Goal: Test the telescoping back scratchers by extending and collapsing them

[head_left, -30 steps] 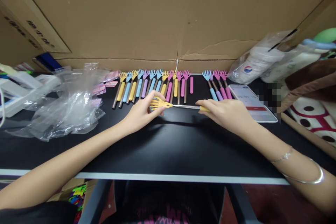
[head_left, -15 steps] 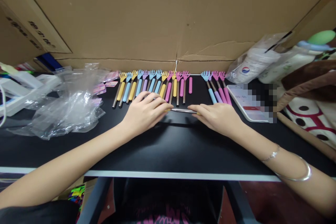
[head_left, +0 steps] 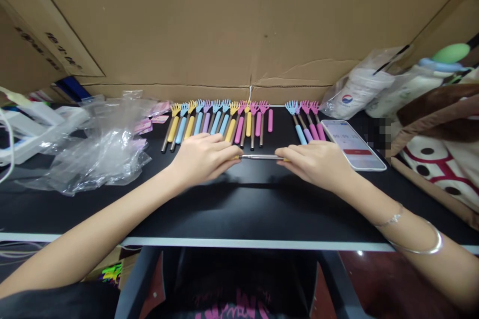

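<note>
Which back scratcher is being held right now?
The yellow-ended back scratcher, gripped by the left hand and right hand, metal rod showing between them; the other back scratchers lie in two groups on the black desktop.

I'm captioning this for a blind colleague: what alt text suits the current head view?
A left hand and right hand hold a metal rod between them, yellow showing at both grips, over a black table. Behind, colourful hand-headed scratchers lie between plastic bags and a phone.

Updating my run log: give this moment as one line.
held: slim silver metal rod with yellow ends | left hand: gripping one end | right hand: gripping other end
</note>
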### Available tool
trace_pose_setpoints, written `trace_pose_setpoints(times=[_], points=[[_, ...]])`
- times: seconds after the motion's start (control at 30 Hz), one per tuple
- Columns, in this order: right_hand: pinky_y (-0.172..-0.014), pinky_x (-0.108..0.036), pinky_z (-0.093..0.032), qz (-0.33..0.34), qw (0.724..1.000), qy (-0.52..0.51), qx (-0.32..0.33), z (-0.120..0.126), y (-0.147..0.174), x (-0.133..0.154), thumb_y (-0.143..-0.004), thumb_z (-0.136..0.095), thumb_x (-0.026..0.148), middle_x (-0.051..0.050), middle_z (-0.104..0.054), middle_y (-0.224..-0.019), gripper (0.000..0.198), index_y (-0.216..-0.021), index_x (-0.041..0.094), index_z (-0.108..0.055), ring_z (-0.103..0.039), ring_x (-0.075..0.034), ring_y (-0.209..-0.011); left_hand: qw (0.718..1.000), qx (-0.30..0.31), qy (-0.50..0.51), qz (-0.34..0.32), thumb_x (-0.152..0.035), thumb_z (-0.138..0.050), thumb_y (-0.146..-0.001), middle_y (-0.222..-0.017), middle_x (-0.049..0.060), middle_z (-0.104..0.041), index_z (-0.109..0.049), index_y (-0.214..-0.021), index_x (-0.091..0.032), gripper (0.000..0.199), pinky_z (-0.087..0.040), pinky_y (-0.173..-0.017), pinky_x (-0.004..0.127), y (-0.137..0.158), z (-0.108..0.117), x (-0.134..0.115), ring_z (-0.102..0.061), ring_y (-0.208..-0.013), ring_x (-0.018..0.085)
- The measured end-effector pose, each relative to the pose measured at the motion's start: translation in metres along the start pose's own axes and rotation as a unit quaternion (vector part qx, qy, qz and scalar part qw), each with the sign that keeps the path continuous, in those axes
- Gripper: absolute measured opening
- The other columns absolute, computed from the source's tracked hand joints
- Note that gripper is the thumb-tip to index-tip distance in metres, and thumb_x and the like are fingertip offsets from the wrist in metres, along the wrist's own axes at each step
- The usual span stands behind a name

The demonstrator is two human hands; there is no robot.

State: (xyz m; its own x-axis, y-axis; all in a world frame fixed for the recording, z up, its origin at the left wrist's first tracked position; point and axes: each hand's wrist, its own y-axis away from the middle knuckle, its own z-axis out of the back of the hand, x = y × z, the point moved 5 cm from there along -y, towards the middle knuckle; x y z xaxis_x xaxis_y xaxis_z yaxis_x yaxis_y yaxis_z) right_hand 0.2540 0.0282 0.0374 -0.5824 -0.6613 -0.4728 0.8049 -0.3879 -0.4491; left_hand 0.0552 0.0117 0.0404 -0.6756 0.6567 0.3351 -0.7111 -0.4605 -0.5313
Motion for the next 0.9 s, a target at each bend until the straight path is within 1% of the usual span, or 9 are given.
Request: trace_pose_setpoints(times=[0.17,0.23,0.3,0.37,0.47,0.63,0.8,0.9], points=[[-0.052,-0.026,-0.026,-0.001,1.000,0.016,0.001,-0.002,0.007,-0.015,-0.097,-0.041,0.038,0.003,-0.067,-0.065,0.033,-0.082,0.022,-0.065,-0.056,-0.009,-0.052,1.000,0.007,-0.008,0.000,-0.036,-0.043,-0.097,-0.069,0.000,-0.066,-0.067,-0.087,-0.022,0.029,-0.032,-0.055,0.026,0.002,-0.002,0.014,-0.058,-0.067,0.015],[-0.052,-0.027,-0.026,-0.005,1.000,0.019,0.013,-0.005,0.010,-0.023,-0.097,-0.039,0.040,0.003,-0.068,-0.065,0.035,-0.082,0.022,-0.065,-0.056,-0.010,-0.052,1.000,0.004,-0.017,-0.004,-0.037,-0.042,-0.097,-0.068,0.001,-0.065,-0.067,-0.085,-0.022,0.032,-0.031,-0.054,0.027,0.004,-0.001,0.020,-0.058,-0.066,0.015],[-0.052,-0.027,-0.025,-0.010,0.999,0.019,0.033,-0.009,0.013,-0.031,-0.097,-0.036,0.042,0.002,-0.067,-0.065,0.038,-0.083,0.022,-0.065,-0.056,-0.011,-0.052,1.000,0.014,-0.025,-0.003,-0.038,-0.039,-0.097,-0.068,0.001,-0.065,-0.067,-0.085,-0.021,0.035,-0.030,-0.053,0.026,0.006,-0.001,0.028,-0.059,-0.066,0.015],[-0.052,-0.027,-0.024,-0.022,0.998,0.022,0.054,-0.013,0.016,-0.040,-0.098,-0.033,0.043,0.001,-0.066,-0.063,0.040,-0.084,0.022,-0.065,-0.056,-0.012,-0.052,0.999,0.041,-0.030,0.007,-0.040,-0.035,-0.098,-0.068,0.002,-0.064,-0.067,-0.086,-0.022,0.038,-0.030,-0.053,0.026,0.010,-0.003,0.038,-0.059,-0.067,0.016],[-0.051,-0.026,-0.024,-0.060,0.995,0.017,0.083,-0.017,0.022,-0.057,-0.098,-0.029,0.044,-0.001,-0.065,-0.063,0.044,-0.084,0.022,-0.064,-0.056,-0.013,-0.054,0.995,0.087,-0.040,0.035,-0.042,-0.030,-0.099,-0.073,0.003,-0.065,-0.067,-0.090,-0.022,0.043,-0.030,-0.053,0.026,0.016,-0.005,0.055,-0.060,-0.070,0.017],[-0.052,-0.026,-0.028,-0.118,0.985,-0.045,0.120,-0.021,0.033,-0.083,-0.097,-0.024,0.049,-0.003,-0.068,-0.075,0.045,-0.089,0.023,-0.060,-0.060,-0.016,-0.063,0.983,0.151,-0.045,0.092,-0.044,-0.029,-0.098,-0.083,0.005,-0.067,-0.065,-0.095,-0.023,0.042,-0.034,-0.056,0.025,0.024,-0.008,0.077,-0.061,-0.083,0.019],[-0.057,-0.028,-0.034,-0.153,0.960,-0.138,0.189,-0.022,0.041,-0.097,-0.094,-0.023,0.057,-0.004,-0.064,-0.076,0.048,-0.085,0.024,-0.056,-0.058,-0.018,-0.066,0.967,0.218,0.010,0.133,-0.047,-0.027,-0.097,-0.090,0.004,-0.066,-0.062,-0.099,-0.023,0.042,-0.036,-0.063,0.025,0.029,-0.010,0.086,-0.061,-0.087,0.021],[-0.062,-0.030,-0.036,-0.176,0.945,-0.169,0.219,-0.021,0.048,-0.106,-0.093,-0.024,0.059,-0.006,-0.063,-0.080,0.048,-0.089,0.024,-0.057,-0.057,-0.019,-0.070,0.950,0.253,0.059,0.173,-0.052,-0.028,-0.096,-0.094,0.003,-0.065,-0.061,-0.101,-0.024,0.044,-0.036,-0.066,0.025,0.034,-0.009,0.096,-0.060,-0.089,0.021]])
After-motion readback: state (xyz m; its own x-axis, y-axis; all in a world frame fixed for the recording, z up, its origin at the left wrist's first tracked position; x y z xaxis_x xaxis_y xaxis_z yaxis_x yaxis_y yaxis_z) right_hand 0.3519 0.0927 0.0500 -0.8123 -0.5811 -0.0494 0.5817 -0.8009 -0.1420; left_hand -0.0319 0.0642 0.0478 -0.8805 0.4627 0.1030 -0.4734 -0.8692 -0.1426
